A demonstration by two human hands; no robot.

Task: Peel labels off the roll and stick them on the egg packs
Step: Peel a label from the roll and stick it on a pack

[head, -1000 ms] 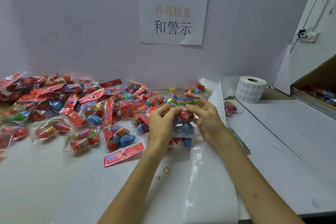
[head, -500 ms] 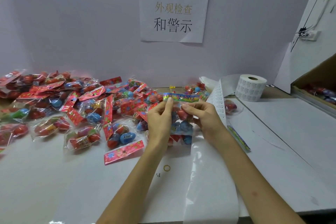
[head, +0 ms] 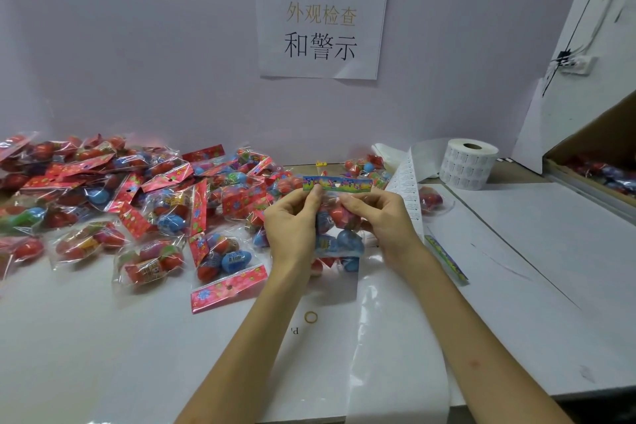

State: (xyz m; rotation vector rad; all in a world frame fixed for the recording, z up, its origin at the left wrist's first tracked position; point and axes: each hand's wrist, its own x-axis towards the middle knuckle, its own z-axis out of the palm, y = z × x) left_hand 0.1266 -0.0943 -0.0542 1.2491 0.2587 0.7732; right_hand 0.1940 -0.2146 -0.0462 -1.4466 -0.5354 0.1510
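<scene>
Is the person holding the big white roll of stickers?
No, the roll stands on the table to the right, while the left hand and the right hand grip an egg pack.

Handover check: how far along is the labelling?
Done: unclear; some packs sit in the cardboard box, labels unseen. In hand: left hand and right hand grip one blue-headed egg pack. Left: probably the pile of red-headed packs; label roll looks thick.

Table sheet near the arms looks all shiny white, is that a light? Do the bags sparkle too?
Head view: yes, a bright streak of glare runs down the glossy sheet; head view: the clear egg packs on the left catch small glints too; head view: the held egg pack and the wall sign look sharp, not blurred.
</scene>
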